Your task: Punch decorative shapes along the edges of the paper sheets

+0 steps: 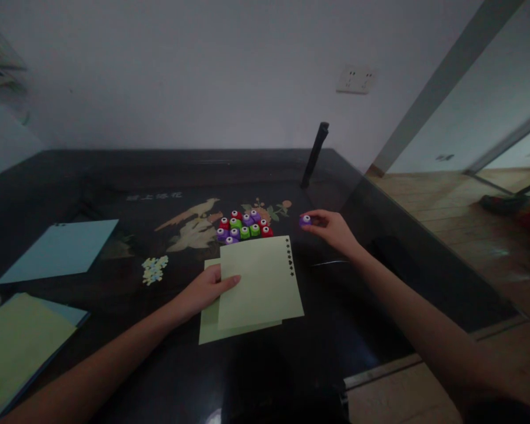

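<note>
Nearest the camera, both bare forearms run up from the bottom edge, their elbows cut off by the frame. Between them the dark glossy surface (128, 341) lies in deep shadow, and a dim shape at the very bottom edge cannot be made out.

Left of the left hand, at the frame's edge, a green sheet on a blue one (17, 347) is partly cropped. The left hand (205, 291) rests on the left edge of the pale green paper (258, 282), thumb laid flat on top and fingers hidden beneath the sheet, so it appears to pinch that edge. A second green sheet (209, 324) lies under it, mostly covered. Along the paper's right edge, toward the right hand, runs a short row of punched holes (290, 257); their shapes are too small to tell surely.

Just beyond the left hand sits a small heap of pale paper cut-outs (154, 269), and farther left a blue sheet (62, 250).

The right hand (331, 227) is closed on a small purple punch (305, 220), pinched in the fingertips, which hide its far side. To its left sits a cluster of red, green and purple punches (244, 227), touching the paper's top edge.

Farther back a dark post (315, 153) leans, and a wall socket (355, 79) is on the wall.
</note>
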`<state>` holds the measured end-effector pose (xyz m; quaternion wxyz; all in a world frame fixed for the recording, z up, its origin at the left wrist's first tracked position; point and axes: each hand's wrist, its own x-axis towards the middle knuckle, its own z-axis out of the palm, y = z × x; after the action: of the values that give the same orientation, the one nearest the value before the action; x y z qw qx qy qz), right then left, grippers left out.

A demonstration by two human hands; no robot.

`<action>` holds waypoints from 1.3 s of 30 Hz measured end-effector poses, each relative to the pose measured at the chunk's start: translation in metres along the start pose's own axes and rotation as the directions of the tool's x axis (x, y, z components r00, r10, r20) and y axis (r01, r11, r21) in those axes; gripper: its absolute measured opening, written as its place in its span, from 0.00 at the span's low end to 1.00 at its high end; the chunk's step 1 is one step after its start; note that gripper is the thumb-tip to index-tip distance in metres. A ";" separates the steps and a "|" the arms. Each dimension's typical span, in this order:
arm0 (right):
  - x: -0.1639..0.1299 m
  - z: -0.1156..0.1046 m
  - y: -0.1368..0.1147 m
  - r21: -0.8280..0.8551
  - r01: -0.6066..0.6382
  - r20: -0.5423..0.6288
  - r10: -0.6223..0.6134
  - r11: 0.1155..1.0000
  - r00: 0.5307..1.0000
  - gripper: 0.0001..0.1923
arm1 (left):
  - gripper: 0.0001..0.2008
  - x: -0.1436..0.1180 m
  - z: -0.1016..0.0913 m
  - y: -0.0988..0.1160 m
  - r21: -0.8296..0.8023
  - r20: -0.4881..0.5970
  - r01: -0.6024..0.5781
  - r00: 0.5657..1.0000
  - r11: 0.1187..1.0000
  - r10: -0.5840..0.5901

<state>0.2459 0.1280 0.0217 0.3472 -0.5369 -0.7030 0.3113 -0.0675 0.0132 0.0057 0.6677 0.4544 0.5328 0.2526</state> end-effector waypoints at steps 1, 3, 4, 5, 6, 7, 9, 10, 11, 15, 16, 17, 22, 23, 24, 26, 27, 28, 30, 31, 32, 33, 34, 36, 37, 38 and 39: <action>0.014 0.002 0.005 -0.038 0.019 -0.015 -0.020 0.999 1.000 0.15 | 0.21 0.000 0.000 0.000 0.006 0.004 -0.011 1.000 1.000 0.011; 0.038 0.008 0.015 -0.109 0.044 -0.031 -0.048 0.993 0.998 0.14 | 0.22 0.001 0.000 -0.001 0.018 0.014 -0.037 0.999 0.999 0.037; 0.047 0.012 0.020 -0.140 0.054 -0.031 -0.058 0.989 0.998 0.13 | 0.21 0.002 -0.001 -0.001 0.023 0.018 -0.053 0.998 0.998 0.053; 0.055 0.017 0.024 -0.167 0.063 -0.024 -0.068 0.984 0.997 0.12 | 0.21 0.003 -0.001 -0.002 0.028 0.022 -0.070 0.997 0.997 0.070; 0.061 0.021 0.028 -0.191 0.070 -0.017 -0.075 0.979 0.997 0.12 | 0.21 0.004 -0.002 -0.003 0.032 0.029 -0.087 0.996 0.996 0.087; 0.065 0.025 0.032 -0.212 0.076 -0.009 -0.079 0.974 0.997 0.12 | 0.21 0.005 -0.002 -0.004 0.032 0.038 -0.105 0.994 0.994 0.104; 0.070 0.031 0.038 -0.245 0.087 0.011 -0.087 0.966 0.996 0.14 | 0.21 0.006 -0.003 -0.005 0.022 0.059 -0.131 0.990 0.991 0.129; 0.071 0.033 0.040 -0.257 0.093 0.021 -0.091 0.962 0.996 0.15 | 0.21 0.007 -0.003 -0.006 0.016 0.068 -0.135 0.989 0.991 0.134; 0.072 0.034 0.042 -0.265 0.100 0.031 -0.095 0.959 0.995 0.16 | 0.21 0.007 -0.004 -0.006 0.009 0.078 -0.136 0.988 0.991 0.135; 0.074 0.035 0.045 -0.278 0.121 0.053 -0.111 0.953 0.992 0.16 | 0.20 0.006 -0.003 -0.004 -0.018 0.091 -0.130 0.987 0.991 0.131; 0.074 0.035 0.044 -0.275 0.125 0.053 -0.114 0.953 0.992 0.15 | 0.20 0.006 -0.002 -0.004 -0.022 0.093 -0.127 0.987 0.992 0.129; 0.074 0.034 0.043 -0.269 0.127 0.051 -0.117 0.955 0.992 0.14 | 0.20 0.006 -0.002 -0.004 -0.026 0.095 -0.123 0.988 0.992 0.125; 0.067 0.031 0.032 -0.196 0.110 -0.008 -0.114 0.974 0.994 0.19 | 0.22 0.008 -0.004 -0.006 0.006 0.103 -0.144 0.984 0.990 0.142; 0.062 0.029 0.027 -0.177 0.100 -0.029 -0.107 0.979 0.994 0.20 | 0.22 0.008 -0.005 -0.006 0.017 0.099 -0.151 0.984 0.988 0.149; 0.054 0.027 0.021 -0.157 0.088 -0.051 -0.097 0.984 0.994 0.19 | 0.22 0.008 -0.005 -0.006 0.023 0.093 -0.156 0.984 0.987 0.153; 0.031 0.023 0.007 -0.114 0.071 -0.066 -0.079 0.991 0.995 0.15 | 0.21 0.007 -0.005 -0.006 0.021 0.075 -0.159 0.985 0.987 0.157; 0.015 0.021 -0.002 -0.091 0.064 -0.051 -0.068 0.994 0.996 0.12 | 0.21 0.006 -0.004 -0.006 0.017 0.065 -0.156 0.986 0.988 0.155; -0.003 0.019 -0.010 -0.067 0.056 -0.013 -0.057 0.996 0.998 0.09 | 0.21 0.005 -0.003 -0.005 0.011 0.055 -0.151 0.987 0.988 0.151; -0.044 0.017 -0.027 -0.020 0.029 0.096 -0.027 0.999 0.995 0.09 | 0.20 0.002 -0.001 -0.004 0.005 0.031 -0.139 0.990 0.990 0.138; -0.065 0.018 -0.034 0.014 -0.007 0.169 0.005 1.000 0.986 0.11 | 0.19 0.001 0.000 -0.003 0.005 0.015 -0.133 0.991 0.991 0.133; -0.084 0.019 -0.039 0.102 -0.117 0.266 0.086 0.988 0.960 0.11 | 0.18 -0.001 0.001 -0.002 0.006 -0.001 -0.128 0.992 0.992 0.128; -0.102 0.022 -0.044 0.176 -0.213 0.327 0.147 0.961 0.933 0.12 | 0.18 -0.002 0.002 0.000 0.009 -0.016 -0.125 0.992 0.992 0.125; -0.117 0.025 -0.047 0.233 -0.281 0.356 0.187 0.931 0.916 0.15 | 0.17 -0.004 0.003 0.001 0.014 -0.026 -0.123 0.992 0.992 0.124; -0.137 0.033 -0.052 0.307 -0.347 0.334 0.242 0.886 0.911 0.20 | 0.17 -0.007 0.004 0.004 0.031 -0.028 -0.125 0.992 0.992 0.126; -0.143 0.037 -0.054 0.320 -0.362 0.308 0.265 0.875 0.914 0.22 | 0.17 -0.009 0.005 0.006 0.040 -0.021 -0.126 0.992 0.991 0.127; -0.147 0.041 -0.055 0.336 -0.365 0.272 0.282 0.868 0.920 0.23 | 0.17 -0.010 0.005 0.007 0.047 -0.012 -0.127 0.992 0.991 0.128; -0.149 0.045 -0.056 0.350 -0.367 0.240 0.297 0.862 0.924 0.23 | 0.17 -0.012 0.006 0.008 0.053 -0.002 -0.128 0.992 0.990 0.129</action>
<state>0.2058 -0.0322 0.0193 0.3236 -0.5407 -0.5519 0.5462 -0.0645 0.0052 0.0190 0.6364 0.5045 0.5107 0.2822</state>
